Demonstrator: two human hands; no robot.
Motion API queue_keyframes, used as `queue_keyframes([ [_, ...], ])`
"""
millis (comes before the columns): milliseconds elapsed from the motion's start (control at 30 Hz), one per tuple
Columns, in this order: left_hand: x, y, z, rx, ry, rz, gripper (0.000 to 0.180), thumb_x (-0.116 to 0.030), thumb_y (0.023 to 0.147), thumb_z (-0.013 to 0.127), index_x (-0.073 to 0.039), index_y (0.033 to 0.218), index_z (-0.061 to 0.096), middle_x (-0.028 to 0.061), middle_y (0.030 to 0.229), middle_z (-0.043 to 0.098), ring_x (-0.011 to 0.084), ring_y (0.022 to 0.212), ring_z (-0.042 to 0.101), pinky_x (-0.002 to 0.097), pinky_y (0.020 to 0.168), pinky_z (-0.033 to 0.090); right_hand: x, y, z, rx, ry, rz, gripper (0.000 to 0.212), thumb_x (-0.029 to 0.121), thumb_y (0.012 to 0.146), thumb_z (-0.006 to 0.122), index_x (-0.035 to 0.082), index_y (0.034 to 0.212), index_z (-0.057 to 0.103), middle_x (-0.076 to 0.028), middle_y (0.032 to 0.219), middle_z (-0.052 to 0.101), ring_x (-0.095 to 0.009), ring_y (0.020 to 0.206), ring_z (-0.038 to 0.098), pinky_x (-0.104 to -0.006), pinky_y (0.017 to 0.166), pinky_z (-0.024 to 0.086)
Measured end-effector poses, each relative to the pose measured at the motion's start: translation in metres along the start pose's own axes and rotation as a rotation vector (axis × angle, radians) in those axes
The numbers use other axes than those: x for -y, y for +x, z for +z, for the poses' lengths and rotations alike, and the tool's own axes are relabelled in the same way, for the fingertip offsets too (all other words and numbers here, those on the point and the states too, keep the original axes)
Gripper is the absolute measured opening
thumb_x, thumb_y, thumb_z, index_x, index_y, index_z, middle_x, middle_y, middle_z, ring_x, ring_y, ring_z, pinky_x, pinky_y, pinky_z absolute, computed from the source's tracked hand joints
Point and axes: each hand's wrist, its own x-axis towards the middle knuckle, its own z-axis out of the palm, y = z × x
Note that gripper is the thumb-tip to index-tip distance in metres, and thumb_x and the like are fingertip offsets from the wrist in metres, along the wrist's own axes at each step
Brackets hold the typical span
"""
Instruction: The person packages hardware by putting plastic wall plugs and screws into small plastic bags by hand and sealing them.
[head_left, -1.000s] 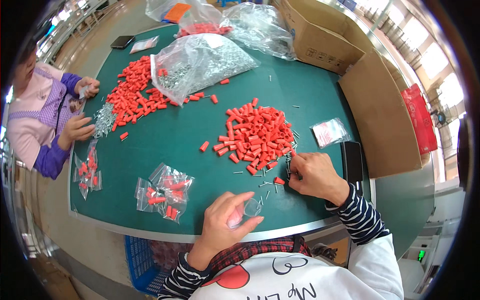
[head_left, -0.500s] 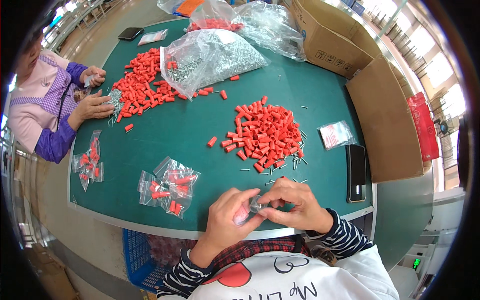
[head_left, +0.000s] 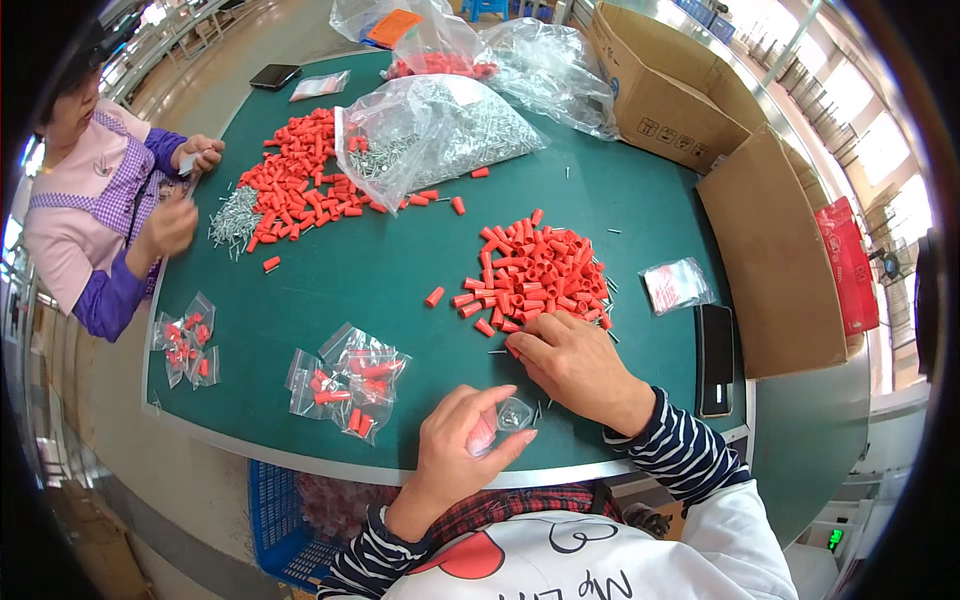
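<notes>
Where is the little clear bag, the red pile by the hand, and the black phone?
Small clear bag (head_left: 512, 413), head view, the bag's open top beside the left hand's fingertips.
Red cap pile (head_left: 540, 270), head view, middle of the heap.
Black phone (head_left: 714, 358), head view, centre of its dark face.

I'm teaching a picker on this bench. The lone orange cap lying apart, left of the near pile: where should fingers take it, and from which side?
Probably across the middle of the lone orange cap, pinching its two long sides from straight above. It lies flat and tilted on the green table, with bare mat all round it, so nothing blocks a top approach, and its rounded ends would likely slip.
</notes>
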Motion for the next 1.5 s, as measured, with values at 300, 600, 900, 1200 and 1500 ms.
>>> queue_keyframes([
  [300, -0.001, 0.000, -0.001, -0.030, 0.001, -0.031, 0.051, -0.005, 0.065, 0.086, -0.003, 0.111, 0.066, 0.0045, 0.078, 0.055, 0.0151, 0.068, 0.053, 0.0267, 0.062, 0.045, -0.007, 0.001, -0.013, 0.109, 0.242, 0.025, 0.020, 0.007, 0.076, 0.069, 0.002, 0.095, 0.066, -0.013, 0.092, 0.057, -0.029, 0.086, 0.061, -0.0395, 0.070, 0.051],
  [600, -0.001, -0.001, 0.000, -0.020, 0.023, -0.046, 0.051, -0.004, 0.065, 0.085, -0.003, 0.111, 0.066, 0.0041, 0.077, 0.054, 0.0146, 0.069, 0.052, 0.0263, 0.062, 0.044, -0.003, -0.003, -0.018, 0.208, 0.173, 0.057, 0.015, 0.002, 0.075, 0.065, 0.000, 0.089, 0.062, -0.015, 0.091, 0.056, -0.031, 0.086, 0.060, -0.0412, 0.071, 0.051],
  [900, 0.000, 0.000, 0.002, -0.021, 0.030, -0.045, 0.050, -0.003, 0.065, 0.086, -0.002, 0.111, 0.066, 0.0039, 0.078, 0.053, 0.0136, 0.069, 0.051, 0.0260, 0.062, 0.044, 0.005, -0.011, -0.021, 0.202, -0.028, -0.008, 0.017, 0.008, 0.074, 0.065, 0.001, 0.087, 0.059, -0.015, 0.090, 0.055, -0.031, 0.088, 0.057, -0.0407, 0.075, 0.050],
  [1200, -0.001, 0.001, 0.004, -0.019, 0.022, -0.043, 0.052, -0.003, 0.064, 0.086, -0.001, 0.112, 0.065, 0.0043, 0.079, 0.054, 0.0135, 0.069, 0.052, 0.0259, 0.062, 0.044, 0.002, -0.019, -0.019, 0.078, 0.279, 0.049, 0.022, 0.000, 0.073, 0.065, 0.001, 0.095, 0.061, -0.012, 0.098, 0.057, -0.029, 0.091, 0.060, -0.0377, 0.074, 0.050],
  [1500, 0.003, 0.001, 0.003, -0.010, 0.028, -0.038, 0.052, -0.008, 0.065, 0.087, -0.004, 0.112, 0.064, 0.0095, 0.086, 0.061, 0.0242, 0.073, 0.062, 0.0339, 0.066, 0.051, 0.030, -0.004, -0.055, 0.123, 0.892, 0.103, 0.022, -0.001, 0.080, 0.064, 0.000, 0.102, 0.065, -0.010, 0.100, 0.061, -0.022, 0.085, 0.062, -0.0328, 0.069, 0.053],
])
